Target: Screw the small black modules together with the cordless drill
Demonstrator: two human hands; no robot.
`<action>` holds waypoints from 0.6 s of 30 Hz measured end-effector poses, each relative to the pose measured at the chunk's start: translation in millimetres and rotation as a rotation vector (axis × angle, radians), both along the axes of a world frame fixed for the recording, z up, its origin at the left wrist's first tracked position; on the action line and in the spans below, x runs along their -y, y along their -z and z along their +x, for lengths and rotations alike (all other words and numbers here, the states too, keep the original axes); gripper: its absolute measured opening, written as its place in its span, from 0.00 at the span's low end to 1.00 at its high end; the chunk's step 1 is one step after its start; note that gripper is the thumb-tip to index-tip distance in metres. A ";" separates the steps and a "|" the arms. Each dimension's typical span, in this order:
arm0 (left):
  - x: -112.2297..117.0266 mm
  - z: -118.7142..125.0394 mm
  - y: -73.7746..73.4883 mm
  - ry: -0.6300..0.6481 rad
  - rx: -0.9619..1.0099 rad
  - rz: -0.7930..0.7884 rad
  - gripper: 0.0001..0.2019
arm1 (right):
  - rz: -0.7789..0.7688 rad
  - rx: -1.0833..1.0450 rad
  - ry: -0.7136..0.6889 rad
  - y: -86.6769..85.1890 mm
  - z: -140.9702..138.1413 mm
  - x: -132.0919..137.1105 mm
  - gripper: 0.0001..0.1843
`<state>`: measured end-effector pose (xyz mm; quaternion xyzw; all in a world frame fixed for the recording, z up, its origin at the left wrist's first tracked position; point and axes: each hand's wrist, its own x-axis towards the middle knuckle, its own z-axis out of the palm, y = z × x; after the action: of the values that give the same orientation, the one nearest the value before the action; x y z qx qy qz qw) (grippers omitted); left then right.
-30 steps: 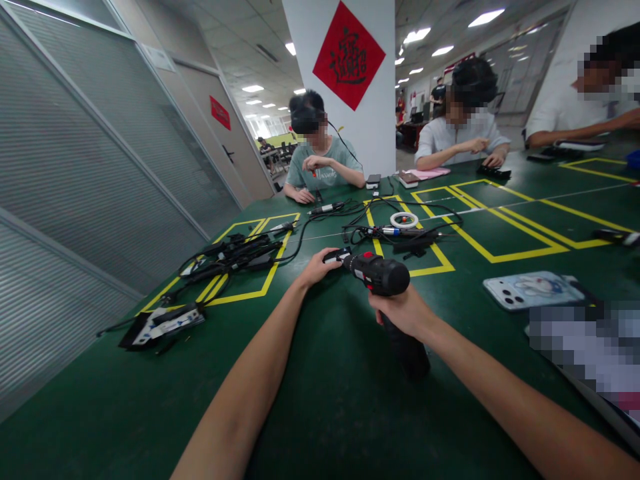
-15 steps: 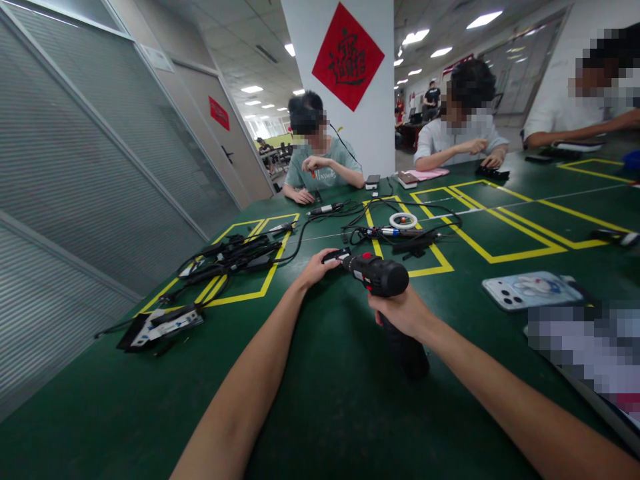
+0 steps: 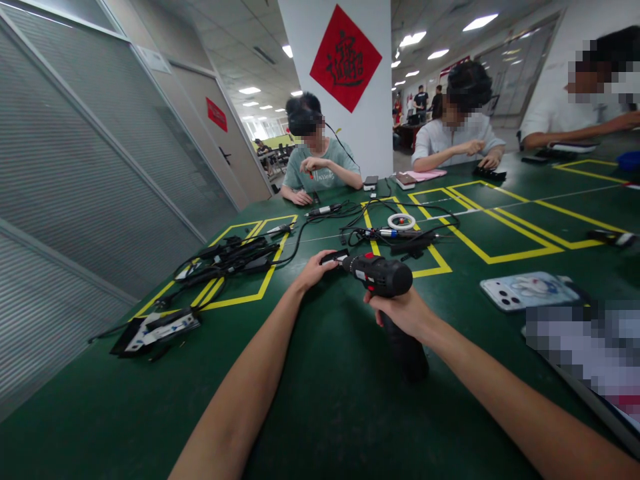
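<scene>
My right hand grips a black cordless drill with red details by its handle. The drill lies level, its chuck pointing left towards my left hand. With closed fingers, that hand holds a small black part on the table. The drill's tip reaches the part's right end; whether it touches is too small to tell. Beyond the drill lie a screwdriver-like tool with a cable and a white ring.
Black cables are heaped at the left, near a small plastic bag. A phone lies at the right, above a blurred-out flat object. Yellow tape marks boxes on the green table. Several people sit across from me.
The view has shifted slightly. My two hands, the drill and the black part keep nearly the same position towards each other.
</scene>
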<state>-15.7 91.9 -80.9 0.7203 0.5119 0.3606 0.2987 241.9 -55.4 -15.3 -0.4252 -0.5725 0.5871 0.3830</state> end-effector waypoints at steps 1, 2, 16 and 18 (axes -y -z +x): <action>-0.2 -0.2 0.2 0.000 0.001 -0.003 0.25 | -0.003 0.004 0.000 0.0 0.2 -0.1 0.05; -0.3 -0.4 0.3 0.003 0.001 -0.004 0.25 | -0.006 0.006 0.001 0.1 0.3 -0.2 0.04; -1.6 -1.5 1.3 0.014 -0.006 0.009 0.26 | -0.093 0.100 0.000 -11.7 9.8 4.8 0.05; -2.1 -1.2 1.0 0.021 0.001 0.006 0.26 | -0.106 0.108 -0.005 -13.0 9.7 6.1 0.05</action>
<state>-16.9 93.9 -81.9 0.7264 0.5028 0.3594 0.3005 251.6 -61.5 -2.3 -0.4745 -0.5616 0.5937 0.3271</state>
